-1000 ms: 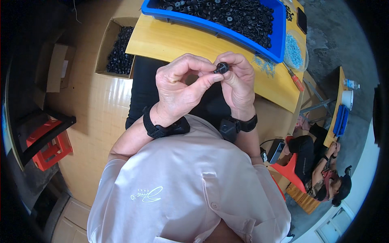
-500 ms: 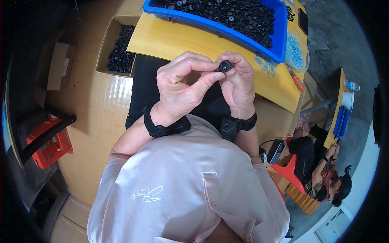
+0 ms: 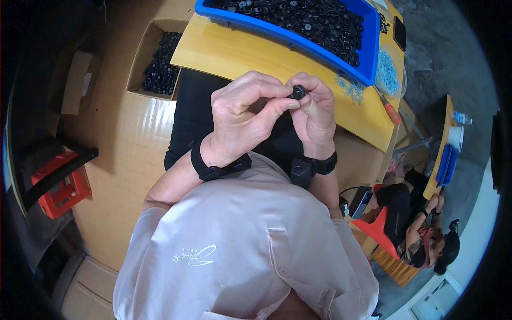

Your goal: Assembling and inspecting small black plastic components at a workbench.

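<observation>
1. A small black round part (image 3: 298, 92) is pinched between the fingertips of both hands, raised above the near edge of the yellow table (image 3: 234, 50) and in front of the person's chest.
2. The left hand (image 3: 240, 117) is curled around from the left, its thumb and forefinger closed together on the part; the right hand (image 3: 314, 114) meets it from the right, fingers likewise clamped on the same piece.
3. Compared with half a second and a second ago, very little is altered: the same two-handed pinch is kept, and the part is seen at nearly the same spot over the table edge. Only a slight turning of the fingers around it can be made out.
4. From this it is judged that the piece is being worked or fitted between the fingertips and that this step is not finished; whether anything is being pressed into it cannot be told.
5. Beyond the hands, a blue tray (image 3: 282, 33) heaped with similar black parts is set on the table, well apart from the held piece.
6. A cardboard box (image 3: 140, 58) of more black parts is placed on the floor to the left.
</observation>
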The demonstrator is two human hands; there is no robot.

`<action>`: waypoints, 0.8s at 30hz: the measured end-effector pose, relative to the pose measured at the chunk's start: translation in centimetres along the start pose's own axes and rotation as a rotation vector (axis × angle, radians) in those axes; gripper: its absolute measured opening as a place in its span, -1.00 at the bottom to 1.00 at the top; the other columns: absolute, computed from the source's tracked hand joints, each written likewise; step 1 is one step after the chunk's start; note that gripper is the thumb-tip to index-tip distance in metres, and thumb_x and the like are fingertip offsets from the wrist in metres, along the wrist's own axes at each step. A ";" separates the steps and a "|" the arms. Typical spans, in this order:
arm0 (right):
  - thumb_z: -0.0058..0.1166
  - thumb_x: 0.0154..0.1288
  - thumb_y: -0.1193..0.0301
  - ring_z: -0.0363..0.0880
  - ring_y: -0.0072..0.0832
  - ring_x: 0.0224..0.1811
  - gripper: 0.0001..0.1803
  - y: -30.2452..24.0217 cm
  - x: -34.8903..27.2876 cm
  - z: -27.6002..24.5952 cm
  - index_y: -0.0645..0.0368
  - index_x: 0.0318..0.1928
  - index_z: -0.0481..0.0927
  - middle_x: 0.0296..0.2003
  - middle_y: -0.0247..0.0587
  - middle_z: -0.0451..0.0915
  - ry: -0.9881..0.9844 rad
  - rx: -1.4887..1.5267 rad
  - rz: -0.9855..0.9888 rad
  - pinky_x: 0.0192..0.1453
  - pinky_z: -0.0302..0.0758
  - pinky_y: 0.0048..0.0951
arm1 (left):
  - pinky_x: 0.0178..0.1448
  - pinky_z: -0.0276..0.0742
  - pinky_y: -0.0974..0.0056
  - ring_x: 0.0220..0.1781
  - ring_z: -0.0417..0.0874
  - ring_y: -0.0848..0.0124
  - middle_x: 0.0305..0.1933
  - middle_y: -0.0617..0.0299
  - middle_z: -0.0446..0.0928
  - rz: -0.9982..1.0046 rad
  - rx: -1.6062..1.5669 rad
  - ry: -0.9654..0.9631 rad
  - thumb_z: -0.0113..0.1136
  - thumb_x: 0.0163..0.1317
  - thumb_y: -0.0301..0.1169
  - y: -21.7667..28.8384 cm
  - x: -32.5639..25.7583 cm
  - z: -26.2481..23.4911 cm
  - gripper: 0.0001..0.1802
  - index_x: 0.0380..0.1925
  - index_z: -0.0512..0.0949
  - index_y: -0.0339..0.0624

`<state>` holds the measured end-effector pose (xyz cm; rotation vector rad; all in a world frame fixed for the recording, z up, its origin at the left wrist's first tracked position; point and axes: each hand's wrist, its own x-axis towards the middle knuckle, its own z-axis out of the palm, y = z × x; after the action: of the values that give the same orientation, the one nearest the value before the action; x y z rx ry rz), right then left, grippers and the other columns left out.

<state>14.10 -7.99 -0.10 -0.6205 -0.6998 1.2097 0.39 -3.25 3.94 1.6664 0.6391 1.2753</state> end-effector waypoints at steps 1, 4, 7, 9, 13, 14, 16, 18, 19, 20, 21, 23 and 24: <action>0.20 0.02 0.51 0.44 -0.56 -0.26 -0.74 0.0 0.0 0.1 0.33 -0.24 0.51 -0.29 -0.24 0.49 -0.002 -0.001 0.002 -0.12 0.37 -0.57 | -0.35 0.43 0.43 -0.43 0.56 0.44 -0.46 0.11 0.56 -0.001 0.000 0.003 0.37 -0.17 -0.54 0.0 0.0 0.0 -0.82 -0.51 0.57 -0.31; 0.20 0.02 0.51 0.43 -0.56 -0.27 -0.74 0.0 0.0 0.2 0.33 -0.25 0.52 -0.30 -0.23 0.49 -0.008 -0.001 -0.005 -0.12 0.36 -0.57 | -0.46 0.49 0.43 -0.49 0.59 0.42 -0.50 0.14 0.55 0.059 0.045 0.018 0.35 -0.17 -0.57 0.1 0.1 0.0 -0.86 -0.54 0.59 -0.27; 0.21 0.00 0.51 0.44 -0.56 -0.27 -0.75 -0.2 -0.1 0.3 0.32 -0.27 0.53 -0.31 -0.23 0.50 0.012 -0.043 -0.018 -0.13 0.36 -0.57 | -0.38 0.43 0.43 -0.47 0.56 0.43 -0.49 0.12 0.56 0.016 0.047 0.001 0.38 -0.18 -0.53 0.3 0.0 -0.1 -0.83 -0.54 0.58 -0.30; 0.23 -0.02 0.51 0.44 -0.56 -0.28 -0.75 -0.3 -0.2 0.1 0.32 -0.28 0.53 -0.32 -0.22 0.51 -0.014 -0.114 -0.039 -0.15 0.35 -0.58 | -0.39 0.43 0.43 -0.47 0.56 0.44 -0.50 0.12 0.56 0.012 0.055 -0.010 0.38 -0.18 -0.52 0.2 -0.1 -0.2 -0.84 -0.55 0.58 -0.30; 0.23 -0.03 0.53 0.44 -0.56 -0.29 -0.75 -0.5 -0.3 0.2 0.33 -0.28 0.53 -0.33 -0.21 0.51 -0.005 -0.134 -0.052 -0.17 0.34 -0.59 | -0.39 0.42 0.44 -0.47 0.56 0.44 -0.50 0.12 0.56 0.016 0.052 -0.011 0.38 -0.19 -0.52 0.2 -0.2 -0.2 -0.84 -0.56 0.58 -0.30; 0.23 -0.04 0.54 0.44 -0.56 -0.29 -0.75 -0.5 -0.3 0.2 0.33 -0.29 0.54 -0.33 -0.21 0.52 -0.012 -0.163 -0.061 -0.17 0.34 -0.60 | -0.43 0.45 0.43 -0.49 0.57 0.43 -0.52 0.14 0.55 0.033 0.060 -0.006 0.36 -0.18 -0.54 0.2 -0.2 -0.2 -0.86 -0.56 0.58 -0.28; 0.23 -0.05 0.55 0.44 -0.55 -0.28 -0.75 -0.7 -0.3 0.2 0.33 -0.30 0.54 -0.33 -0.21 0.52 -0.020 -0.191 -0.071 -0.17 0.34 -0.60 | -0.47 0.47 0.43 -0.51 0.58 0.42 -0.53 0.16 0.54 0.052 0.068 -0.001 0.34 -0.17 -0.56 0.3 -0.2 -0.2 -0.88 -0.57 0.59 -0.26; 0.23 -0.07 0.57 0.44 -0.54 -0.27 -0.76 -0.9 -0.3 0.1 0.33 -0.31 0.54 -0.34 -0.21 0.52 -0.015 -0.217 -0.063 -0.15 0.35 -0.60 | -0.48 0.46 0.43 -0.52 0.57 0.43 -0.54 0.17 0.54 0.057 0.076 -0.009 0.34 -0.16 -0.56 0.3 -0.1 -0.1 -0.89 -0.58 0.59 -0.26; 0.23 -0.07 0.57 0.44 -0.54 -0.27 -0.76 -0.9 -0.3 0.1 0.33 -0.31 0.54 -0.34 -0.21 0.52 -0.016 -0.216 -0.065 -0.15 0.35 -0.60 | -0.48 0.46 0.43 -0.52 0.57 0.43 -0.54 0.17 0.54 0.059 0.077 -0.010 0.34 -0.16 -0.56 0.3 -0.1 -0.1 -0.89 -0.58 0.59 -0.26; 0.24 -0.08 0.58 0.44 -0.54 -0.27 -0.76 -0.8 -0.4 0.1 0.33 -0.31 0.55 -0.34 -0.20 0.52 -0.010 -0.222 -0.072 -0.15 0.35 -0.60 | -0.48 0.46 0.43 -0.52 0.57 0.43 -0.54 0.17 0.54 0.047 0.071 -0.010 0.34 -0.16 -0.56 0.4 -0.2 -0.1 -0.90 -0.59 0.59 -0.26; 0.24 -0.09 0.59 0.44 -0.54 -0.27 -0.76 -0.8 -0.5 0.2 0.33 -0.32 0.55 -0.33 -0.20 0.53 -0.004 -0.227 -0.080 -0.15 0.35 -0.60 | -0.48 0.45 0.43 -0.52 0.57 0.43 -0.55 0.17 0.54 0.036 0.065 -0.011 0.34 -0.16 -0.56 0.4 -0.2 -0.1 -0.90 -0.59 0.59 -0.26; 0.23 -0.10 0.60 0.44 -0.54 -0.27 -0.76 -0.9 -0.4 0.2 0.33 -0.32 0.55 -0.33 -0.19 0.53 -0.008 -0.224 -0.084 -0.15 0.36 -0.60 | -0.48 0.45 0.43 -0.52 0.57 0.43 -0.55 0.16 0.54 0.040 0.063 -0.008 0.34 -0.17 -0.56 0.4 -0.2 0.0 -0.90 -0.59 0.59 -0.26; 0.23 -0.10 0.61 0.44 -0.54 -0.28 -0.75 -0.9 -0.4 0.2 0.33 -0.32 0.55 -0.32 -0.19 0.53 -0.013 -0.222 -0.086 -0.16 0.36 -0.60 | -0.48 0.46 0.43 -0.52 0.57 0.43 -0.55 0.16 0.54 0.043 0.060 -0.003 0.34 -0.17 -0.56 0.4 -0.2 0.0 -0.90 -0.60 0.59 -0.26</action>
<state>14.42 -8.59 0.65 -0.7592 -0.8706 1.0651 0.27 -3.62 4.14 1.7390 0.6491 1.2953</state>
